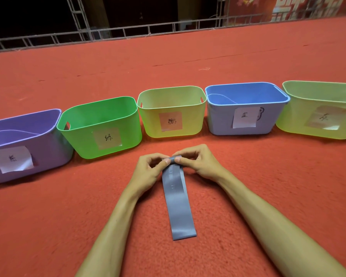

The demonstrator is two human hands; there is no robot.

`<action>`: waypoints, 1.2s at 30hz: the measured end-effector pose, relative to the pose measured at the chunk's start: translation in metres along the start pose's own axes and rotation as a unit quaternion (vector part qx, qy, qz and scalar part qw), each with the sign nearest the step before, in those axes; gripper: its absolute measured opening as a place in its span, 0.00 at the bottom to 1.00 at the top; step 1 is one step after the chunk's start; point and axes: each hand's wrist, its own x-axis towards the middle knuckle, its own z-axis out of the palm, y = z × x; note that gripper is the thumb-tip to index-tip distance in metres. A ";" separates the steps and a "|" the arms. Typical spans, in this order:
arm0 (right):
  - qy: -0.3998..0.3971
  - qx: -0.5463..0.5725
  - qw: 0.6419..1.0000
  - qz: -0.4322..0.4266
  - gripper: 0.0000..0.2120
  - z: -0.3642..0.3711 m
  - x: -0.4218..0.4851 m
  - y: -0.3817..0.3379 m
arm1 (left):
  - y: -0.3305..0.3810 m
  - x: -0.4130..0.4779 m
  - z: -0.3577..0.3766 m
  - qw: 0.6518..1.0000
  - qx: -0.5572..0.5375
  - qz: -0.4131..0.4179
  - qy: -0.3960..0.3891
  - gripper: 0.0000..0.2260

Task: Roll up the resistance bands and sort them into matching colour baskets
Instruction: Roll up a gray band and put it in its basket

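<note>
Left edge of frame: we note a purple basket [48,148], its left side cut off; the writing on its paper label [12,158] is too faint to read. Next along the row stand a green basket [82,142], a yellow basket [192,122], a blue basket [220,120] and a pale green basket [292,124], the last clipped by the right edge. Each carries a handwritten note. The basket floors are hidden behind the front walls.

Lower centre: the left hand [150,168] and right hand [198,162] meet just in front of the yellow basket. Both pinch the far end of a grey-blue band [178,206], fingers curled and thumbs pressed on top. The gripped end is bunched under the thumbs, so we cannot tell how far it is rolled. The rest of the band lies flat, running toward the bottom of the frame between the forearms. Faint print on it is unreadable.

Surface: red carpet [268,176], rough pile, loose threads in the upper middle. Along the top runs a metal truss [128,33]; behind it is dark. Upper right shows a red banner [308,9], cropped.
</note>
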 end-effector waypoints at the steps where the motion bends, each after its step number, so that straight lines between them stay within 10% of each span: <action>1: 0.004 -0.002 1.000 0.002 0.07 0.000 0.000 0.000 | 0.000 0.000 0.000 1.000 -0.002 0.005 0.003 0.07; 36: 0.006 0.000 1.000 0.022 0.07 -0.002 0.001 -0.001 | 0.001 0.002 -0.002 1.000 -0.013 0.000 -0.008 0.07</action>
